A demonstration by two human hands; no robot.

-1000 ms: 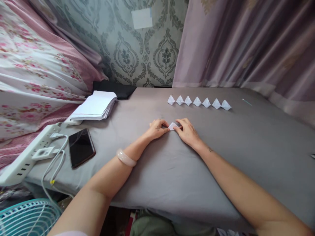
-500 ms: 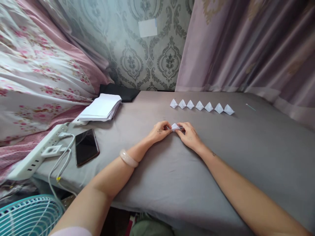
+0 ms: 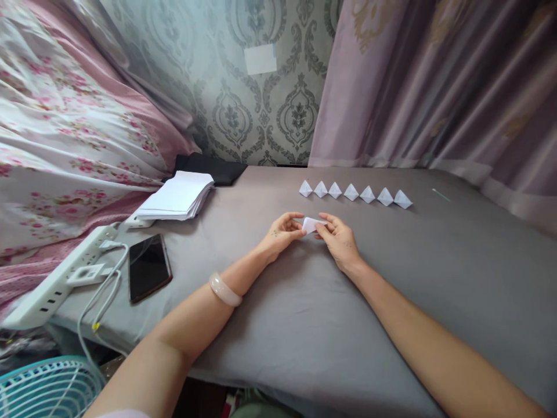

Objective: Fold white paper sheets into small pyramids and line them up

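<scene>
A small folded white paper [image 3: 310, 224] is held between my two hands above the grey cloth. My left hand [image 3: 282, 233] pinches its left edge with thumb and fingers. From the other side, my right hand [image 3: 337, 239] grips the right end, its thumb lying over the paper's front. Part of the paper is covered by the right fingers. Beyond my hands, several folded white paper pieces [image 3: 351, 192] with pointed tops stand in a row on the cloth. A pale bangle [image 3: 224, 290] circles my left wrist.
A stack of white paper [image 3: 174, 195] lies at the left, by a black folded item [image 3: 211, 168]. Nearer are a phone [image 3: 149, 268], a power strip [image 3: 56, 278] with cables and a turquoise fan [image 3: 47, 389]. A thin stick [image 3: 441, 194] lies far right.
The small paper has been turned in my hands and now shows a flatter, longer face. My right fingers have shifted around its right end. The view has tilted slightly up.
</scene>
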